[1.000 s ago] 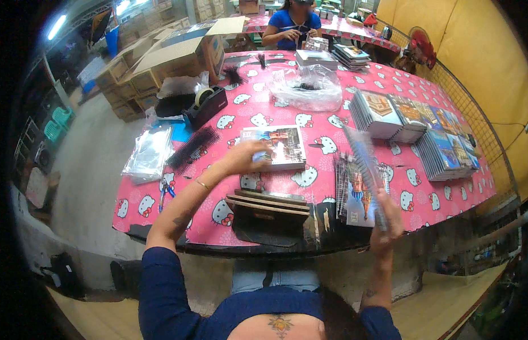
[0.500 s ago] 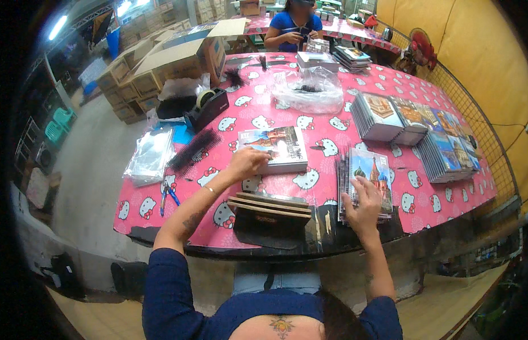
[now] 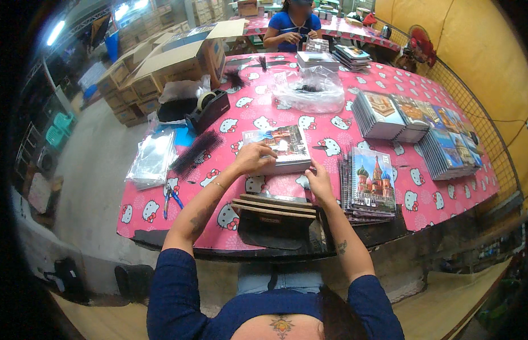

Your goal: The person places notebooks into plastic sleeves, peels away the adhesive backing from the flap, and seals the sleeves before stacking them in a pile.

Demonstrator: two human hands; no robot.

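A thick stack of unbound printed sheets (image 3: 292, 148) with a cathedral picture on top lies in front of me. My left hand (image 3: 256, 158) grips its near left corner, fingers bent over the top sheet. My right hand (image 3: 319, 180) is at the near right corner, thumb and fingers apart; whether it touches the edge is hard to tell. To its right sits a pile of spiral-bound notebooks (image 3: 373, 182) with a colourful domed-church cover. Nearer to me, a dark wooden jig (image 3: 273, 224) with upright slats stands at the table edge.
On the left are clear plastic sleeves (image 3: 150, 158), black binding coils (image 3: 199, 150), blue pens (image 3: 172, 197) and a tape dispenser (image 3: 210, 107). Finished notebook stacks (image 3: 383, 116) stand right, a plastic bag (image 3: 312, 93) farther back. Across the table a person (image 3: 292, 37) works.
My right hand has moved left from the spiral-bound pile to the near right corner of the sheet stack. My left hand stays at the left corner.
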